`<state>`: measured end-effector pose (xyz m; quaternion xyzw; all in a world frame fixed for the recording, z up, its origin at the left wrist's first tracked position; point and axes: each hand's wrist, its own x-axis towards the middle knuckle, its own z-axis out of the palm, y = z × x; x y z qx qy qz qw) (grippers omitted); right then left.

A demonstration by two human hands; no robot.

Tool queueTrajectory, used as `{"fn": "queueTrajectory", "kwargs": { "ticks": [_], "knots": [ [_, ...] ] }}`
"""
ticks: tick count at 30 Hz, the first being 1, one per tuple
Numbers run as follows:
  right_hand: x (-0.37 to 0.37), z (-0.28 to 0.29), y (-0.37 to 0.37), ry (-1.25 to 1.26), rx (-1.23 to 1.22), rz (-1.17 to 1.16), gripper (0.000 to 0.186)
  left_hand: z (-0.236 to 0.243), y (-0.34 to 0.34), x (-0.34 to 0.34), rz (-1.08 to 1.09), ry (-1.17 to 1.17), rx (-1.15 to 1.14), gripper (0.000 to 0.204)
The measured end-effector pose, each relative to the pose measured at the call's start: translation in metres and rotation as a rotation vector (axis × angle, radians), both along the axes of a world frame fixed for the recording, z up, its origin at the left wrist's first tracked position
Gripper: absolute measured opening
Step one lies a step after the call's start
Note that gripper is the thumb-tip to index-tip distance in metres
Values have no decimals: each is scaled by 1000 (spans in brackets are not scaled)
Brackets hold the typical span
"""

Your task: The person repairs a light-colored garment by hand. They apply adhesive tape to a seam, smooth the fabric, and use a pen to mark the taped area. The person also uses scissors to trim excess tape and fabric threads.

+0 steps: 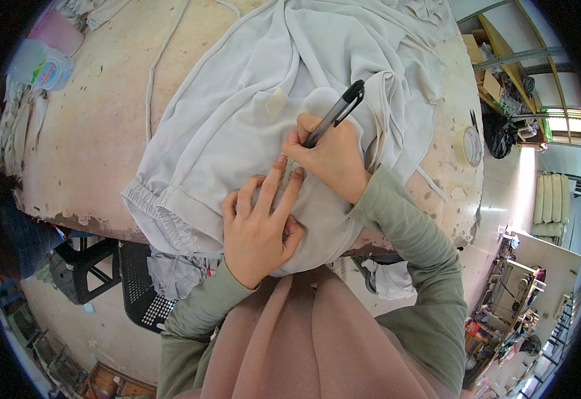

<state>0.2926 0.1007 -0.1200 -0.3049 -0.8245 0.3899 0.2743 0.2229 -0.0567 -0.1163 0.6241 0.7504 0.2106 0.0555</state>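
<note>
A pale grey garment (204, 153) with a gathered elastic waistband (171, 216) lies spread over the table in front of me. My left hand (257, 226) rests flat on it, fingers spread, the fingertips pressing on a small printed slip (289, 174) that is mostly hidden. Just to the right, my right hand (334, 156) grips a black and grey pen (334, 113), its cap end pointing up and to the right. The pen's tip is hidden behind my fingers, close to the slip. Above my left hand, a cream sticker-like scrap (276, 104) lies on the cloth.
A roll of tape (468, 146) lies by the table's right edge. At the far left stand a clear plastic tub (41, 65) and a pink container (58, 30). Below the table's edge are a black perforated basket (145, 292) with grey cloth and a dark stool (84, 269).
</note>
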Motion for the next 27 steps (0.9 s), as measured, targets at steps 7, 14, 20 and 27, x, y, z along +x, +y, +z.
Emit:
{"fn": "queueTrajectory", "kwargs": {
  "ticks": [7, 14, 20, 27],
  "knots": [
    [0, 1, 0, -14, -6, -8, 25, -2, -1, 0, 1, 4, -5, 67],
    [1, -3, 0, -37, 37, -34, 25, -1, -1, 0, 1, -10, -14, 67],
    [0, -2, 2, -64, 31, -55, 24, -2, -1, 0, 0, 4, -12, 66],
    [0, -3, 1, -39, 69, -52, 21, -1, -1, 0, 2, 7, -12, 67]
  ]
}}
